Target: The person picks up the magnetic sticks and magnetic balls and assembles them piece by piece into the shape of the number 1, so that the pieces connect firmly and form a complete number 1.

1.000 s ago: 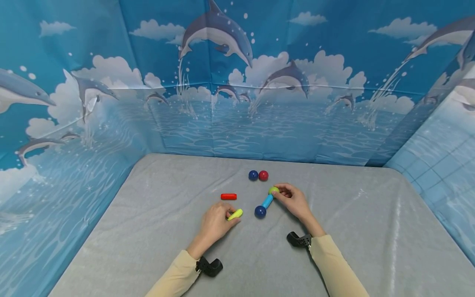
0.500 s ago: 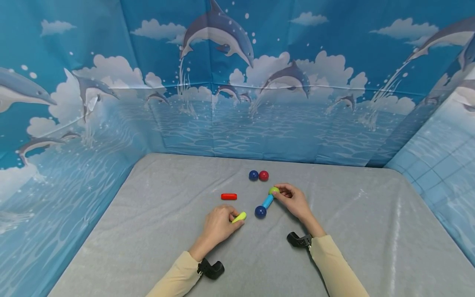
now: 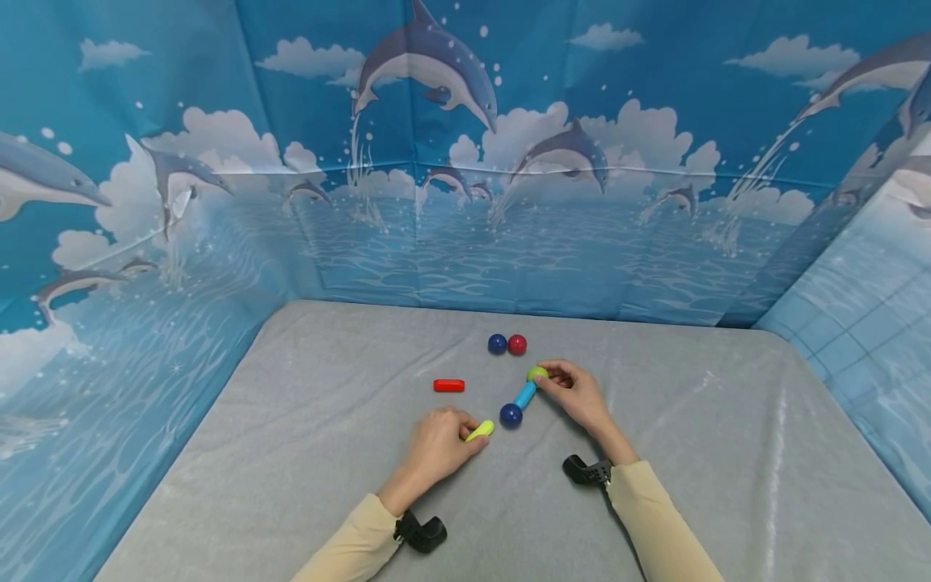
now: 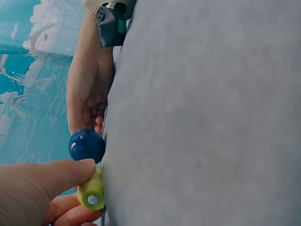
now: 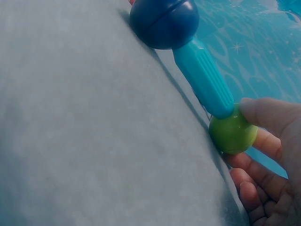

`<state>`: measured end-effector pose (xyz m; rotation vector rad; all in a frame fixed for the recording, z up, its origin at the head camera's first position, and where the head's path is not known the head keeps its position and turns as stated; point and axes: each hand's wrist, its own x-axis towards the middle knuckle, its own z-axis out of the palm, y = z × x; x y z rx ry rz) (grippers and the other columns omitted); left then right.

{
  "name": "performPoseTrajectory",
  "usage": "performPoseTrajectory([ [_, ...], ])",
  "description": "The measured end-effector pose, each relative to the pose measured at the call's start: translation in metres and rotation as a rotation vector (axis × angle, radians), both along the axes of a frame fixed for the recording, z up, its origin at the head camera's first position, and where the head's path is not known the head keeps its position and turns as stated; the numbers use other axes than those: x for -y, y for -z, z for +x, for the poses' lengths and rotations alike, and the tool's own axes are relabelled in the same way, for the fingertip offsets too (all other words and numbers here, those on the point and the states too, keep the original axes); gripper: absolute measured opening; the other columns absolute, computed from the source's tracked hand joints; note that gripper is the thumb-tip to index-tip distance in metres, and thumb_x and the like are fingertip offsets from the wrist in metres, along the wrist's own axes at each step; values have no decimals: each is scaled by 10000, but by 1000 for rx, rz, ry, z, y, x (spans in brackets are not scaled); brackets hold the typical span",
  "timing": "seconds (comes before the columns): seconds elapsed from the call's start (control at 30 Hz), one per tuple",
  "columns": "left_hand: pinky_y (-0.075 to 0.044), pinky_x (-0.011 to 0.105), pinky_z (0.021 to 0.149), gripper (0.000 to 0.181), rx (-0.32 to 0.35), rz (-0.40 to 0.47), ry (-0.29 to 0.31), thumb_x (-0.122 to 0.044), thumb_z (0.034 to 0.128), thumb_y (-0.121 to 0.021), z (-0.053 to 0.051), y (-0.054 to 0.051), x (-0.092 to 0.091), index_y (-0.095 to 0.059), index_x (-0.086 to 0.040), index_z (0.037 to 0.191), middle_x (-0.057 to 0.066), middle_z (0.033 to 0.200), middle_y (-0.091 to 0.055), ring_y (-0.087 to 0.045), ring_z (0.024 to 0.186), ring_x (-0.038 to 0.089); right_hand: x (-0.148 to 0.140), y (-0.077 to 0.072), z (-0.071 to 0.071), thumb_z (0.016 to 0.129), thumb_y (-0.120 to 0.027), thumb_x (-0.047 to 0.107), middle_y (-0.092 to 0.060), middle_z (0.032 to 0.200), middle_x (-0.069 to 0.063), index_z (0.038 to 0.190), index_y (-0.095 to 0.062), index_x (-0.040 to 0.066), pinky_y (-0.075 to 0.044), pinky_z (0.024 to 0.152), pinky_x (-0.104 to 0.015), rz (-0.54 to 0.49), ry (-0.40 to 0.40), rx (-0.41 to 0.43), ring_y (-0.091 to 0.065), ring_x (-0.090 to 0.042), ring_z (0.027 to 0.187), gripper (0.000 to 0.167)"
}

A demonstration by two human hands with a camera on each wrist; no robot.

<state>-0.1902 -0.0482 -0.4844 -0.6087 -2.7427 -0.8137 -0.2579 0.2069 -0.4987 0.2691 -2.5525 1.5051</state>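
Observation:
My left hand (image 3: 440, 444) pinches a yellow-green rod (image 3: 480, 430) between thumb and fingers; in the left wrist view the rod (image 4: 92, 193) shows a pale round tip at its near end. Just right of it, apart in the head view, lies a dark blue ball (image 3: 511, 416). That ball is joined to a light blue rod (image 5: 203, 77), whose other end meets a green ball (image 5: 233, 133). My right hand (image 3: 578, 394) grips the green ball with thumb and fingertips. The joined piece lies slantwise on the grey cloth.
A red rod (image 3: 448, 385) lies beyond my left hand. Farther back, a second dark blue ball (image 3: 497, 344) sits beside a red ball (image 3: 517, 344). Grey cloth (image 3: 327, 388) covers the table, and a dolphin-printed curtain (image 3: 465, 242) stands along its back and sides.
My left hand has slid to the right with the yellow-green rod, closer to the near dark blue ball. My right hand and the joined piece have stayed in place.

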Motion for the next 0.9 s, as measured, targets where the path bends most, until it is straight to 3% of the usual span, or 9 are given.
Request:
performPoseTrajectory([
  [0.5,-370,189,505,206,56,-14,-2,-325,770,-789,2,-1,-9,-765,-138,854,-129,646,-519,-445,572,-1,1,0,0,890,-682,292,-643,981,-71,1139,-659,67,-442,734,-284,23,13,12,-556,-192,844,336],
  [0.9,-371,186,512,193,59,10,9,-303,774,-786,2,-2,-14,-765,-126,847,-128,639,-519,-442,570,5,1,-1,1,892,-679,287,-644,979,-72,1133,-660,64,-441,728,-277,21,13,13,-556,-193,842,329],
])
